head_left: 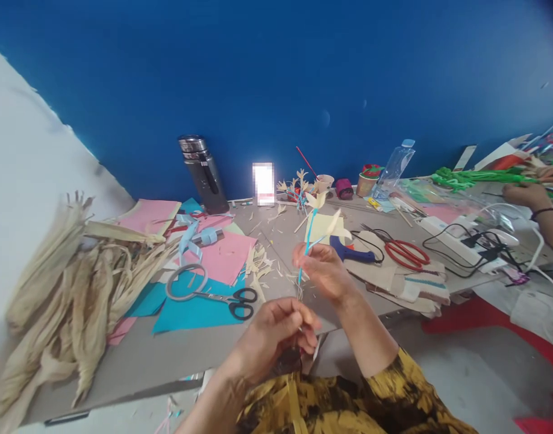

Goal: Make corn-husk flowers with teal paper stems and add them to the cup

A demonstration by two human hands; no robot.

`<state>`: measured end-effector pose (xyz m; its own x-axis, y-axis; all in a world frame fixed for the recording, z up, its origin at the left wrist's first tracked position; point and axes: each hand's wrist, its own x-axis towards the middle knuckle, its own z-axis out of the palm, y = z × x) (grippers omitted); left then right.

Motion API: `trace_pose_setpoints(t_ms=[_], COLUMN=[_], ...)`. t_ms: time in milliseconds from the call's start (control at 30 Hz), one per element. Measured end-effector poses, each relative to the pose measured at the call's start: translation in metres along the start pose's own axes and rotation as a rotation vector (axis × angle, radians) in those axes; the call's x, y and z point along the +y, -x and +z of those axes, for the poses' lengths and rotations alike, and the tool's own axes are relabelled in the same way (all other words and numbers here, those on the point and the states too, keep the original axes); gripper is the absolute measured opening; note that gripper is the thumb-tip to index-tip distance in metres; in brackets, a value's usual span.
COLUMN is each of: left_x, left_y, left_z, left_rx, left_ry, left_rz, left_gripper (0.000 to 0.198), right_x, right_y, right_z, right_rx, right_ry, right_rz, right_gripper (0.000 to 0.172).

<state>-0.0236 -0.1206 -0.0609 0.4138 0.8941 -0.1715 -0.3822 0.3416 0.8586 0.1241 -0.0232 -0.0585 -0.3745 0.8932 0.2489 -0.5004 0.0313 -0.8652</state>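
Note:
My right hand pinches the blue-wrapped stem of a husk flower, held upright above the table. Pale petals top the stem, and a side sprig with a pale bud leans right. Just below, my left hand is closed, its fingertips pressed together near the stem's lower end, where thin strands hang. What lies between those fingers is too small to make out. Black-handled scissors rest left of my hands on blue paper, beside a roll of tape. A blue glue gun lies behind my right hand.
Dried corn husks heap at the left. A thermos, a bright phone screen, finished sprigs and a plastic bottle line the wall. Red-handled scissors, gloves and a power strip lie right, near another person's hand.

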Motion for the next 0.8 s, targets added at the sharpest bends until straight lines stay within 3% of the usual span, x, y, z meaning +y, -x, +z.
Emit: trace_pose_setpoints(t_ms=[67,167,233,433,600,700,800], left_x=[0.001,0.012,0.021,0.037,0.053,0.06,0.065], left_y=[0.009,0.018,0.019,-0.008,-0.028,-0.035,-0.044], left_z=[-0.014,-0.035,-0.04,-0.013,0.003,0.001,-0.01], left_rx=[0.128,0.589,0.668,0.418,0.287,0.123,-0.063], left_ry=[-0.106,-0.24,-0.251,-0.349,-0.477,-0.344,-0.079], left_rz=[0.02,0.233,0.301,0.231,0.276,0.232,0.071], left_gripper=[0.043,0.035,0.037,0.031,0.033,0.034,0.03], right_x=[-0.001,-0.005,-0.007,-0.005,-0.013,-0.019,-0.023], right_y=[-0.004,-0.006,-0.006,-0.005,-0.01,-0.017,-0.029], right_z=[-0.002,0.0,0.004,0.015,0.015,0.015,0.014], right_rx=[0.004,0.0,0.012,0.035,0.104,0.074,-0.07], right_ry=[-0.004,-0.005,-0.001,0.103,0.216,0.161,0.064], right_rz=[0.0,0.041,0.08,0.143,0.068,0.046,0.085], right_gripper=[0.033,0.037,0.038,0.037,0.038,0.038,0.037])
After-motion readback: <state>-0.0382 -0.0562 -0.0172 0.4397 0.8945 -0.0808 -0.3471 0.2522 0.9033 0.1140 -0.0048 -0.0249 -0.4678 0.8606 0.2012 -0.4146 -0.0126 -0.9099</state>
